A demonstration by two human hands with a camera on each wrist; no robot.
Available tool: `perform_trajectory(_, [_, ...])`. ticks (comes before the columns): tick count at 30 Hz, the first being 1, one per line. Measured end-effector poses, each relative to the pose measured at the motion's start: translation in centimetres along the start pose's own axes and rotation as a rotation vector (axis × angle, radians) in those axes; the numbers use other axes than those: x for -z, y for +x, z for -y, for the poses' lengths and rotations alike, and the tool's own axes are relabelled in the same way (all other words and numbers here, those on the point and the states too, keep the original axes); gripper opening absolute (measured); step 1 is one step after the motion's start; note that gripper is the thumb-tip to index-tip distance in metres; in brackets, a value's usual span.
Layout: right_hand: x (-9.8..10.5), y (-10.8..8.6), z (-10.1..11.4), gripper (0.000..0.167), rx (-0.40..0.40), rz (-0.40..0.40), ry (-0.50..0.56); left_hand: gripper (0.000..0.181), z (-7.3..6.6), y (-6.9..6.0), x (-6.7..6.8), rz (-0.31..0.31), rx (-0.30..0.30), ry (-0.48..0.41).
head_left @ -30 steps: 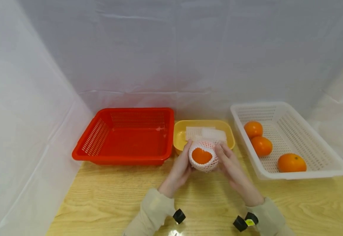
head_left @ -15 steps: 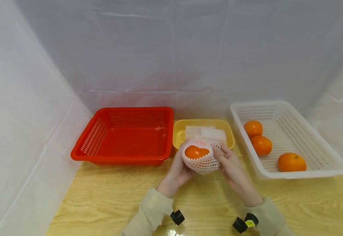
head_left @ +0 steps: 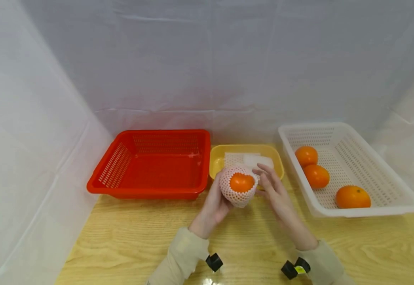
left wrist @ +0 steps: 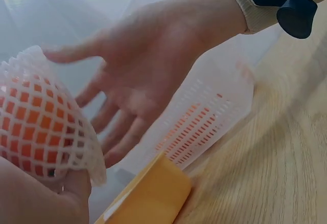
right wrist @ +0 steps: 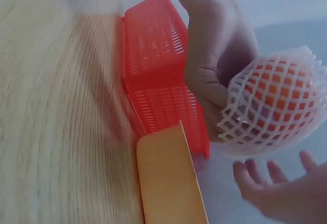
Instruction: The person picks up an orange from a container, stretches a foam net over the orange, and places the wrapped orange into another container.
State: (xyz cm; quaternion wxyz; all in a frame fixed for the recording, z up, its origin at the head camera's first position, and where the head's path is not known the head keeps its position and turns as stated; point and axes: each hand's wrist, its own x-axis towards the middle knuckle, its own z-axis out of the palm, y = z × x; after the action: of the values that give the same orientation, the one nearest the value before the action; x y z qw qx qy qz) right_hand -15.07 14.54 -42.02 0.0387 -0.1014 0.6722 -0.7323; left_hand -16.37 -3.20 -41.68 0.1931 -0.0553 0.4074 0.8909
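My left hand [head_left: 214, 202] holds an orange [head_left: 242, 182] wrapped in a white foam net sleeve [head_left: 238, 198] over the table's middle. Through the round opening of the net, bare orange peel shows towards the head camera. Just right of the fruit, my right hand [head_left: 279, 198] has its fingers spread and holds nothing. In the left wrist view a small gap shows between most of its fingers and the net [left wrist: 38, 116]; the thumb tip is at the net's edge. The right wrist view shows my left hand [right wrist: 217, 55] gripping the netted fruit from one side.
Behind the hands sits a yellow tray [head_left: 217, 152] with white foam nets [head_left: 258, 160] in it. A red basket [head_left: 164, 194] stands to the left. At right, a white basket [head_left: 367, 158] contains three oranges [head_left: 352, 196]. White sheeting [head_left: 207, 71] surrounds the wooden table [head_left: 128, 237].
My right hand has let go of the net and spread its fingers, moving slightly right. The netted orange has turned in my left hand, and the net now fits more closely round it.
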Motion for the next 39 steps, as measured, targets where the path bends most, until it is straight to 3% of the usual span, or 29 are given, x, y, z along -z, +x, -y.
perform_trajectory(4, [-0.2, -0.2, -0.2, 0.071, 0.181, 0.176, -0.121, 0.049, 0.2, 0.3, 0.2, -0.056, -0.062, -0.011])
perform_trajectory(7, [-0.7, -0.3, -0.5, 0.094, 0.241, 0.231, -0.224, 0.046, 0.3, 0.3, 0.2, -0.108, -0.098, 0.009])
perform_trajectory(10, [-1.3, -0.4, -0.7, 0.104, 0.264, 0.173, -0.365, 0.046, 0.5, 0.1, 0.3, -0.151, -0.116, 0.085])
perform_trajectory(12, [-1.5, -0.4, -0.8, 0.104, 0.268, 0.135, -0.395, 0.045, 0.5, 0.0, 0.3, -0.175, -0.114, 0.131])
perform_trajectory(21, [-1.2, -0.7, -0.3, 0.091, 0.22, 0.068, -0.333, 0.034, 0.4, 0.0, 0.2, -0.147, -0.104, 0.185])
perform_trajectory(23, [-1.2, -0.7, -0.2, 0.085, 0.204, 0.055, -0.304, 0.034, 0.2, 0.0, 0.1, -0.155, -0.112, 0.258])
perform_trajectory(28, [-0.7, -0.8, 0.5, 0.065, 0.084, -0.049, -0.202, 0.042, -0.5, -0.1, 0.2, -0.153, -0.28, 0.595])
perform_trajectory(30, [-0.5, -0.8, 0.7, 0.057, 0.022, -0.076, -0.206, 0.045, -0.9, -0.2, 0.2, -0.099, -0.353, 0.696])
perform_trajectory(33, [-0.1, -0.8, 0.9, 0.051, -0.029, -0.053, -0.271, 0.05, -1.3, -0.4, 0.2, 0.06, -0.404, 0.805])
perform_trajectory(37, [0.0, -0.7, 0.8, 0.054, -0.05, 0.01, -0.327, 0.062, -1.3, -0.5, 0.3, 0.25, -0.389, 0.92])
perform_trajectory(39, [0.0, -0.7, 0.7, 0.054, -0.05, 0.024, -0.33, 0.066, -1.1, -0.5, 0.2, 0.286, -0.367, 0.947])
